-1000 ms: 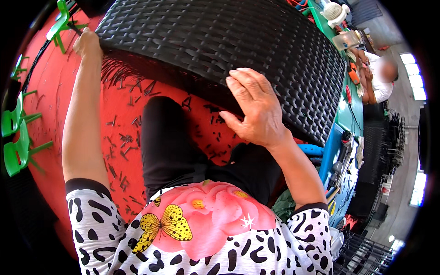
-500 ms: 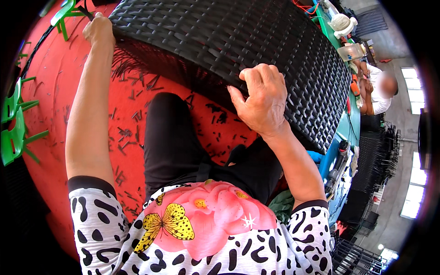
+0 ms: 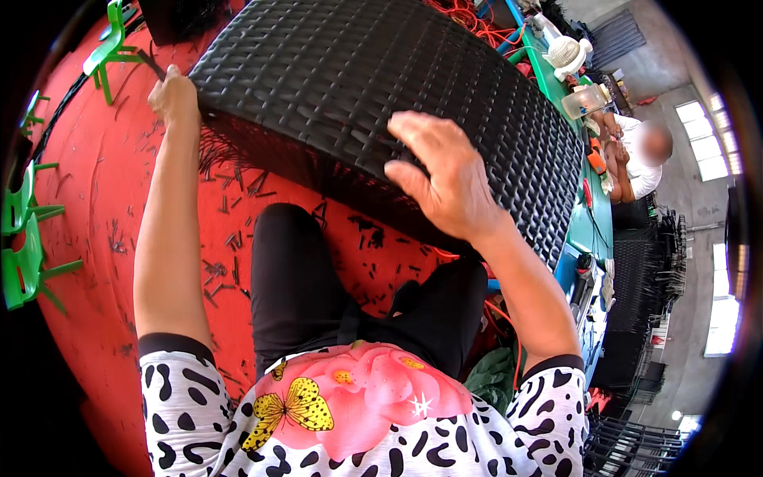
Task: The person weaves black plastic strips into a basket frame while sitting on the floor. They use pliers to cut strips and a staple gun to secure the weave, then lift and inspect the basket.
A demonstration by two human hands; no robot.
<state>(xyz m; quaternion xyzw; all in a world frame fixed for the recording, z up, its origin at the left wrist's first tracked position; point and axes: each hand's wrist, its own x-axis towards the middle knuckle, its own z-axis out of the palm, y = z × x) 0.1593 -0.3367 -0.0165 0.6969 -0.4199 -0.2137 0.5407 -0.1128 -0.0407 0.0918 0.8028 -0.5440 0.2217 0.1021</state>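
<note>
So the big black woven basket (image 3: 381, 103) sits tipped over the knees above the red floor (image 3: 95, 238). Left hand (image 3: 173, 97) is closed around its far corner, right hand (image 3: 445, 179) lies flat and open on the weave. Best to keep both steady while turning. Compared to earlier, it's rolled closer.

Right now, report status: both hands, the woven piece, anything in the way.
Left hand grips corner of black woven wicker box. Right hand flat on its near side. Black cut strand scraps litter red floor beneath.
</note>
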